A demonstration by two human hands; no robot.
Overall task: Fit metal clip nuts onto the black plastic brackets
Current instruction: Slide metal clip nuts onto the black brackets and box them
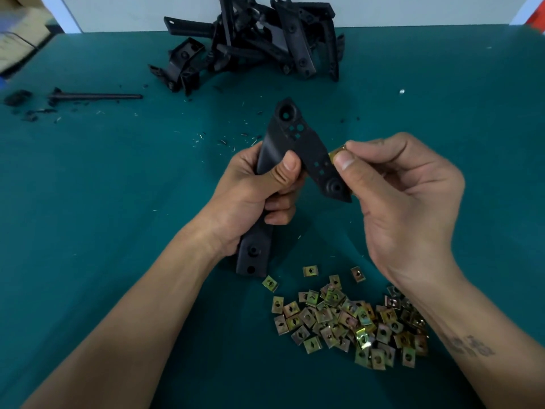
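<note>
Black plastic bracket (298, 149) held clear of the teal tabletop (442, 98), roughly centre of view. Left hand (259, 196) wrapped round the mid-section, thumb laid across the front face, fingers curled behind. Long axis running from the lower end near the left wrist up and away; upper part forks into one lobe pointing away and one arm slanting down toward the right hand.

Brass-coloured clip nut (336, 154) pinched between thumb and forefinger of the right hand (407, 202), remaining fingers loosely curled. Nut touching, or just beside, the right edge of the slanting arm, level with the small square holes there. Whether already slid partway on: cannot tell, thumb covers most of it.

Key relation: nut lies directly to the right of the bracket edge, so seating likely calls for a push leftward across the arm, not along its length. Right hand nearer the working edge; left hand acting as the brace.

Loose pile of clip nuts (351, 320) on the tabletop below the right wrist, within easy reach. Heap of brackets (259, 39) at the far edge, well apart from both hands. Black rod (97, 96) and plastic shavings far left.
</note>
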